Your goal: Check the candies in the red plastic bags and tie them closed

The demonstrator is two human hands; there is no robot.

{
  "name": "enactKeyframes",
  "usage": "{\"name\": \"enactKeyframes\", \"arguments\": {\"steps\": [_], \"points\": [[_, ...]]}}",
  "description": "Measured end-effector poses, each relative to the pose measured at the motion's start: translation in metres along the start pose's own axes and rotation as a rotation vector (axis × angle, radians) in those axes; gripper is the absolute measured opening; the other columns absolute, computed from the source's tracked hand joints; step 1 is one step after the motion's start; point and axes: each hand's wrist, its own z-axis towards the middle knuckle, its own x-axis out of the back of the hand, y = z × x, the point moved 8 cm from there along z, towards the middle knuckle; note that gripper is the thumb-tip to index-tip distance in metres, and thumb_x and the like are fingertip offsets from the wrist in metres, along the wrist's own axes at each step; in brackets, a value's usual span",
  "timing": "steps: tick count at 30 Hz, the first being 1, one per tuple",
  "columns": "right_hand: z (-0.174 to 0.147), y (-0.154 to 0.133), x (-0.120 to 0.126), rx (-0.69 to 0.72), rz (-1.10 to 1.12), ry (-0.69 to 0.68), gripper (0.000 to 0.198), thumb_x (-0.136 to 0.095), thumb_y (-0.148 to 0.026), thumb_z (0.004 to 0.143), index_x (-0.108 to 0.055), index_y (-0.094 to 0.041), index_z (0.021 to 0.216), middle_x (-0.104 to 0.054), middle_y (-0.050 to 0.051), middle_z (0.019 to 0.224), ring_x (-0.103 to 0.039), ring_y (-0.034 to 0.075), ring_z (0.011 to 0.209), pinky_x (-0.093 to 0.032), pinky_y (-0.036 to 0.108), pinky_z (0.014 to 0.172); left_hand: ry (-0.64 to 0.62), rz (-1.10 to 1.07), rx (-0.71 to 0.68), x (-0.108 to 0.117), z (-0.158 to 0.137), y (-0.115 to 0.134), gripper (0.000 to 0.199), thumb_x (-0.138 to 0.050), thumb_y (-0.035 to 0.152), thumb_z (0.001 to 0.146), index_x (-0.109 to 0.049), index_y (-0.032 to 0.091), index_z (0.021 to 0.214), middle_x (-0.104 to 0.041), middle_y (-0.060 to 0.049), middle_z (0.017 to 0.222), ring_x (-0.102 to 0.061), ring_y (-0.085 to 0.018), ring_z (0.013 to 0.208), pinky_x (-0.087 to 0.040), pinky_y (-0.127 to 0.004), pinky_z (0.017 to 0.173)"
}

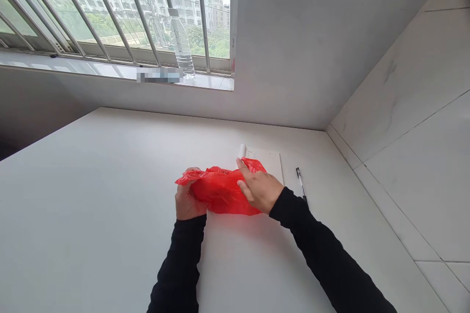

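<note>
A crumpled red plastic bag [227,193] is held up just above the white table, between my two hands. Its left end is gripped by my left hand [189,203], whose fingers are partly covered by the folds. Against the bag's right side lies my right hand [262,188], back upward, with thumb and index finger stretched out and apart. The other fingers of that hand are hard to see. Behind the bag, partly hidden by it, lies a white paper pad [270,156] with small print along its top.
A pen [301,183] lies right of the pad, its lower end by my right sleeve. The white table [91,205] meets a grey wall behind and a tiled wall [414,156] at right. A clear water bottle [181,44] stands on the sill of a barred window.
</note>
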Motion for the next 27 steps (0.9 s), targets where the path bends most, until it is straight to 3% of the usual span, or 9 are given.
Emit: {"name": "enactKeyframes", "arguments": {"steps": [2,4,6,9,11,16,20,23,27], "points": [[0.002,0.005,0.002,-0.033,0.032,0.041,0.059,-0.042,-0.03,0.099,-0.03,-0.01,0.153,-0.062,0.006,0.067,-0.058,0.025,0.059,-0.043,0.036,0.056,-0.015,-0.043,0.064,-0.002,-0.001,-0.005,0.019,-0.073,0.03,0.067,-0.057,0.021,0.066,-0.055,0.002,0.062,-0.055,-0.015,0.058,-0.046,-0.028,0.054],[0.003,0.005,0.006,-0.015,0.107,0.077,0.063,-0.047,-0.026,0.097,-0.027,-0.015,0.155,-0.062,0.004,0.067,-0.06,0.023,0.06,-0.046,0.035,0.06,-0.028,-0.072,0.094,-0.003,-0.001,-0.007,0.029,-0.08,0.027,0.062,-0.051,0.021,0.065,-0.053,0.004,0.061,-0.053,-0.012,0.056,-0.044,-0.026,0.055],[0.003,0.004,0.008,0.015,0.169,0.084,0.057,-0.053,-0.023,0.094,-0.04,-0.021,0.149,-0.065,0.004,0.074,-0.064,0.024,0.069,-0.05,0.037,0.066,-0.053,-0.094,0.104,-0.004,-0.001,-0.008,0.037,-0.083,0.022,0.056,-0.048,0.021,0.065,-0.051,0.006,0.06,-0.049,-0.01,0.054,-0.043,-0.025,0.055],[0.003,0.004,0.008,-0.007,0.197,0.047,0.028,-0.056,-0.022,0.092,-0.065,-0.022,0.119,-0.068,0.006,0.08,-0.066,0.025,0.078,-0.051,0.039,0.073,-0.112,-0.129,0.101,-0.009,0.0,-0.007,0.039,-0.082,0.019,0.05,-0.047,0.021,0.064,-0.046,0.007,0.057,-0.043,-0.009,0.053,-0.04,-0.023,0.054],[0.003,0.006,0.01,-0.03,0.211,0.045,0.022,-0.055,-0.022,0.093,-0.067,-0.021,0.111,-0.068,0.005,0.078,-0.066,0.024,0.077,-0.051,0.04,0.073,-0.142,-0.144,0.1,-0.011,-0.001,-0.005,0.035,-0.08,0.018,0.051,-0.047,0.021,0.064,-0.046,0.006,0.059,-0.044,-0.009,0.055,-0.041,-0.024,0.055],[0.005,-0.002,0.005,0.029,0.179,0.036,0.066,-0.062,-0.025,0.089,-0.039,-0.024,0.15,-0.064,0.001,0.069,-0.064,0.024,0.069,-0.049,0.037,0.068,-0.179,-0.16,0.121,-0.014,-0.005,-0.004,0.028,-0.078,0.02,0.055,-0.056,0.022,0.072,-0.051,0.003,0.069,-0.054,-0.014,0.064,-0.049,-0.031,0.065],[0.006,-0.004,-0.004,0.025,0.09,-0.02,0.028,-0.063,-0.027,0.088,-0.065,-0.023,0.115,-0.066,0.006,0.076,-0.063,0.025,0.07,-0.046,0.035,0.062,-0.186,-0.155,0.107,-0.017,-0.006,0.0,0.033,-0.084,0.032,0.055,-0.062,0.024,0.077,-0.053,0.002,0.067,-0.055,-0.016,0.064,-0.052,-0.034,0.065],[0.005,0.002,0.009,-0.03,0.148,0.089,0.014,-0.053,-0.027,0.094,-0.063,-0.022,0.103,-0.067,0.006,0.079,-0.063,0.022,0.068,-0.045,0.035,0.062,-0.158,-0.145,0.087,-0.015,-0.004,0.002,0.036,-0.086,0.036,0.053,-0.064,0.024,0.079,-0.059,0.0,0.071,-0.056,-0.016,0.065,-0.052,-0.032,0.062],[-0.002,0.007,0.044,-0.044,0.37,0.392,0.009,-0.049,-0.023,0.096,-0.057,-0.022,0.1,-0.066,0.002,0.073,-0.063,0.019,0.066,-0.049,0.037,0.074,-0.084,-0.109,0.064,-0.007,-0.001,-0.002,0.032,-0.084,0.03,0.052,-0.062,0.022,0.074,-0.061,0.0,0.073,-0.058,-0.016,0.065,-0.049,-0.028,0.058]]}}
